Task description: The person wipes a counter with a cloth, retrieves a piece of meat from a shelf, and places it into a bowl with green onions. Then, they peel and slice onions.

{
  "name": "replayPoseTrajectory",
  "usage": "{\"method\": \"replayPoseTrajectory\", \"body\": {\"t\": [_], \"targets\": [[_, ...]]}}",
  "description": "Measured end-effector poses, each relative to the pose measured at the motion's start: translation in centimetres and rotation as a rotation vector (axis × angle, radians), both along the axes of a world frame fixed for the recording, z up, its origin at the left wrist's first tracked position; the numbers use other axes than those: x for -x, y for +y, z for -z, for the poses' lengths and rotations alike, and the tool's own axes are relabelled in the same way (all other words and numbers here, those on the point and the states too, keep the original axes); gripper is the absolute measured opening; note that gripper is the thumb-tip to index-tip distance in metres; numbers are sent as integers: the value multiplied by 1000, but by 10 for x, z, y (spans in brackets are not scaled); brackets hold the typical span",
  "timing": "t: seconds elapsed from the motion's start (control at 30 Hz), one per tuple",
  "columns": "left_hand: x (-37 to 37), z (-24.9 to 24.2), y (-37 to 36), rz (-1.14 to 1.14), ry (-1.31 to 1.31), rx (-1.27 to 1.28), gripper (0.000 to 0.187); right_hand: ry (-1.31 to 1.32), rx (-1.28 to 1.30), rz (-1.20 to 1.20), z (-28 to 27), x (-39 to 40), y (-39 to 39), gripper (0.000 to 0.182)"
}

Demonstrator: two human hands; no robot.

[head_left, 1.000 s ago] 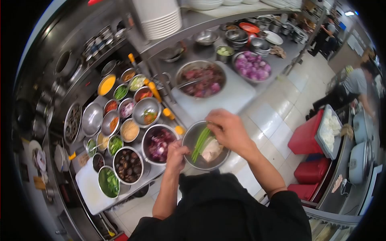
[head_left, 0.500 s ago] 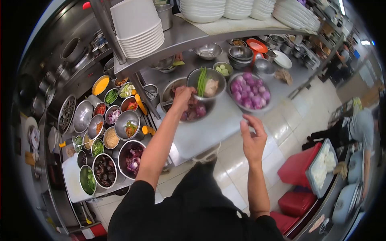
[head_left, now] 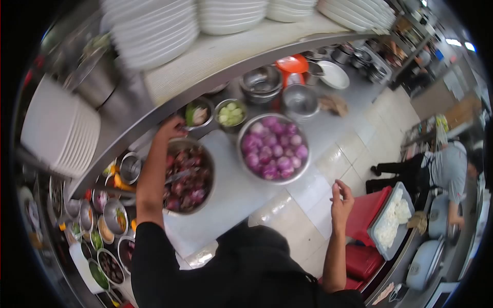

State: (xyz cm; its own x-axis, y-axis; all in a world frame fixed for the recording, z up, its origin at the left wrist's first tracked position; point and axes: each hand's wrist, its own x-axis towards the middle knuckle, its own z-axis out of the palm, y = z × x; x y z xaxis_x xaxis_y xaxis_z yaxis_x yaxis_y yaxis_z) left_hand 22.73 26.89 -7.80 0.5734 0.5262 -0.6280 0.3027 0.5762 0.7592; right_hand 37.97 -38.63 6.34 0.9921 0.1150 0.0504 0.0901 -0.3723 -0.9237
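Note:
My left hand (head_left: pixel 173 127) is at the rim of a small metal bowl (head_left: pixel 199 113) with green chillies and a pale piece in it, under the shelf edge; its fingers are bent and closed on the rim. Just below that hand is a large bowl of dark red onions (head_left: pixel 189 177) with a knife (head_left: pixel 179 175) lying on top. A bowl of peeled purple onions (head_left: pixel 273 149) stands to the right, and a bowl of pale green pieces (head_left: pixel 231 114) is between. My right hand (head_left: pixel 341 199) hangs in the air over the floor, fingers apart, holding nothing.
Stacked white plates (head_left: pixel 231 15) and white containers (head_left: pixel 61 128) fill the shelf. Small ingredient bowls (head_left: pixel 115 215) stand at lower left. Metal bowls (head_left: pixel 300 100) and a crumpled cloth (head_left: pixel 334 105) lie behind the onions. Red bins (head_left: pixel 364 215) and a person (head_left: pixel 447 169) are at right.
The view has turned and moved closer to the onion bowls. My left hand has carried the small bowl from above the dark onions to the back, under the shelf. My right hand stays raised and empty.

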Motion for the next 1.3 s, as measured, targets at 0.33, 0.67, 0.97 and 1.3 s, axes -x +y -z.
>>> {"method": "replayPoseTrajectory", "body": {"t": [0.33,0.67,0.97,1.3], "targets": [[18,12,16,-74,327,-217,22,-408,406,-107,81,-231,-6,60],[-29,-176,-238,-113,353,-763,32,-494,859,-615,155,-510,117,62],[-42,-105,-537,-115,556,-142,45,-314,629,-463,119,-415,144,64],[-2,1,-689,-218,560,397,73,-511,648,-488,164,-396,114,57]]}}
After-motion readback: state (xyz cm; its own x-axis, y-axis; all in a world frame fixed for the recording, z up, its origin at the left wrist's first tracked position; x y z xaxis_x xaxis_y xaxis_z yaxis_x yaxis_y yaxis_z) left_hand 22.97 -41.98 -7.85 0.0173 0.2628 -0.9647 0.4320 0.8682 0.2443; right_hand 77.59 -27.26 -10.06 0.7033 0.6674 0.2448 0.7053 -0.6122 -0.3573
